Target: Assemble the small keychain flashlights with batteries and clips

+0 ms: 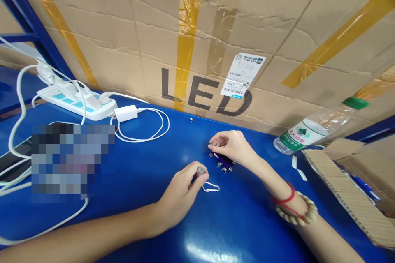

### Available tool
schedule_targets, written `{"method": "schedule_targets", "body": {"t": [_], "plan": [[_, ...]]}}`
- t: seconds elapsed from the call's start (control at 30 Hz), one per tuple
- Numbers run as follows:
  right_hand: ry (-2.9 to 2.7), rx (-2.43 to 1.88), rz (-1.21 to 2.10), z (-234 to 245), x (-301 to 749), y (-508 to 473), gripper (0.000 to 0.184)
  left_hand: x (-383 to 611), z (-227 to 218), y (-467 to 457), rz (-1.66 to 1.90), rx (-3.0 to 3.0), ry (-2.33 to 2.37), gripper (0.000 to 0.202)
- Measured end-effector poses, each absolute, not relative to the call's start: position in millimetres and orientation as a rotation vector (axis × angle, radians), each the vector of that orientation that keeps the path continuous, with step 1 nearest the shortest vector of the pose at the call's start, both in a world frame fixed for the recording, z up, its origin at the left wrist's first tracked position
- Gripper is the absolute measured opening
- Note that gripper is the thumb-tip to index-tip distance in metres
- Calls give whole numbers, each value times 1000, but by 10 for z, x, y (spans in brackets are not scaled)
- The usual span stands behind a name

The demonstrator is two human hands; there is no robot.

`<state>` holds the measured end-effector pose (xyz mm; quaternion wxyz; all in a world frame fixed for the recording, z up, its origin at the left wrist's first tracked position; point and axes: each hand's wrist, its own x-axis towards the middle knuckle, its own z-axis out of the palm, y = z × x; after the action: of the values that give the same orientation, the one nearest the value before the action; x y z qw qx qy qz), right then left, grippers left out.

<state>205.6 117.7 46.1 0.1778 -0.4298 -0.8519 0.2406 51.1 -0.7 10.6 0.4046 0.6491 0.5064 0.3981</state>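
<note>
My left hand (pixel 187 191) is closed around a small grey cylinder (pixel 201 170), whose round end shows between thumb and forefinger. A silver carabiner clip (pixel 211 187) sticks out beside that thumb; whether it is joined to the cylinder is hidden. Further back, my right hand (pixel 231 144) is closed in a pinch, with a tiny dark thing at the fingertips too small to name. Just below it, partly covered, a purple tube (pixel 222 162) lies on the blue table (pixel 148 164) among small metal clips (pixel 222 168). A small round brown piece (pixel 211 154) lies beside them.
A large taped cardboard box (pixel 148 41) stands behind the table. At left are a white power strip (pixel 89 109), a charger (pixel 126 113), cables and a pixelated area. A tilted water bottle (pixel 304 133) and an open carton (pixel 336 197) stand right. One small metal piece (pixel 191 119) lies further back.
</note>
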Motion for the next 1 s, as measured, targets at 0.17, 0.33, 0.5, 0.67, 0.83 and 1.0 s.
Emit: {"method": "schedule_targets", "body": {"t": [0.17,0.33,0.5,0.67,0.83,1.0], "plan": [[-2283,-953,1205,750,1989,893,19,513,110,-10,989,1618,1280,20],[-2242,-808,1628,742,1995,846,19,513,92,-1,1028,1582,1263,16],[-2239,-901,1593,680,1986,851,19,507,57,-1,1020,1614,1296,20],[-2308,-933,1465,701,1977,867,21,514,66,-1,1013,1611,1309,22],[-2377,-1173,642,730,2119,1065,15,524,132,-2,994,1596,1277,19],[-2623,-1385,211,654,2200,1155,14,525,150,-7,953,1580,1294,23]]}}
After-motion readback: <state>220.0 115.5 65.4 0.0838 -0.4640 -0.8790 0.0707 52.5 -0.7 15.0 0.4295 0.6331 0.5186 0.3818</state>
